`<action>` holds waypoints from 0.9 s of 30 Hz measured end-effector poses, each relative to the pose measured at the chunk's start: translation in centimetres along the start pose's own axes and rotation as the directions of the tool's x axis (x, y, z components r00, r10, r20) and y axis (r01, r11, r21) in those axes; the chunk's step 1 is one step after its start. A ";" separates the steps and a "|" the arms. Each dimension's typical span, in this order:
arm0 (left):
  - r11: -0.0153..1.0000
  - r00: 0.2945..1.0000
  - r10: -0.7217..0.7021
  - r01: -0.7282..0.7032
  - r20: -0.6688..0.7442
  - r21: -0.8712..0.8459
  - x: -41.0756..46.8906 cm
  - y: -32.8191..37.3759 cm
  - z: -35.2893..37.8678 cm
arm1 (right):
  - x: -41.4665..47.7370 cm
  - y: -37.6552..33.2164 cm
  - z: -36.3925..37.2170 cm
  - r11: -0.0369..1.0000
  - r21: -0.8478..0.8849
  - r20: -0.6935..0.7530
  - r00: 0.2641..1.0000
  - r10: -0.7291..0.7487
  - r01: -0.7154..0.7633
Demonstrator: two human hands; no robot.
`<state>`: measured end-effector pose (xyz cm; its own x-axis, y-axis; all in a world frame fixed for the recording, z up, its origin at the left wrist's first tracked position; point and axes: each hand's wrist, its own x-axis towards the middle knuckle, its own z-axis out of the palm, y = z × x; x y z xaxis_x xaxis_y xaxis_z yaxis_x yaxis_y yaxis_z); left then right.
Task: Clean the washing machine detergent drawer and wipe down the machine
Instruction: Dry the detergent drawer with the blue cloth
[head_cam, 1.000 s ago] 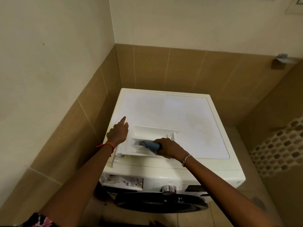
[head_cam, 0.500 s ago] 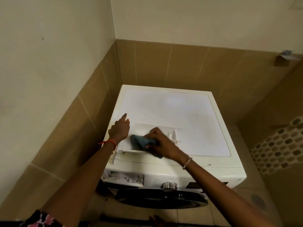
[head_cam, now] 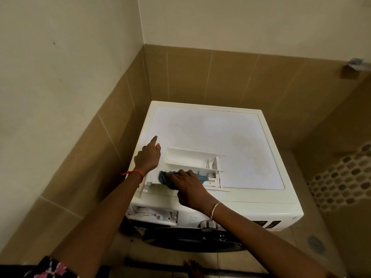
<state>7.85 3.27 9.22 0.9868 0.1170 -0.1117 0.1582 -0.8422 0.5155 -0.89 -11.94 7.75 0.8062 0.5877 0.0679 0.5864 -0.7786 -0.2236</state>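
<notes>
One boxy white plastic drawer (head_cam: 192, 157), right hand (head_cam: 188, 189) clutching crumpled blue cloth (head_cam: 164, 177) inside, left hand (head_cam: 147, 159) beside, grip unclear

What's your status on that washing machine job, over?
Left hand braces left end of detergent drawer. Right hand presses blue cloth into its near compartment. Drawer lies atop washing machine. Nothing blocking.

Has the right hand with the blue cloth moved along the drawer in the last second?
Yes. The right hand has slid the blue cloth leftward along the detergent drawer, away from its right-end dividers.
</notes>
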 end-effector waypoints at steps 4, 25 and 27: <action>1.000 1.000 0.008 -0.008 0.013 0.003 0.0 -0.2 -0.1 | -0.2 0.4 -1.3 0.994 0.053 0.063 0.994 0.088 -0.091; 0.998 1.000 0.006 -0.004 0.025 -0.070 0.5 -0.8 0.4 | -12.3 11.4 0.6 0.963 0.136 -0.246 0.934 0.260 -0.233; 0.997 1.000 0.004 -0.003 0.021 -0.073 0.4 -0.7 0.4 | -12.8 10.8 -0.7 0.719 0.573 -0.243 0.756 0.608 -0.394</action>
<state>8.15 3.69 8.49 0.9866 0.1023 -0.1272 0.1575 -0.8018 0.5765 -4.85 -28.00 5.15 0.9850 -0.0830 0.1515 0.0584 -0.6653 -0.7443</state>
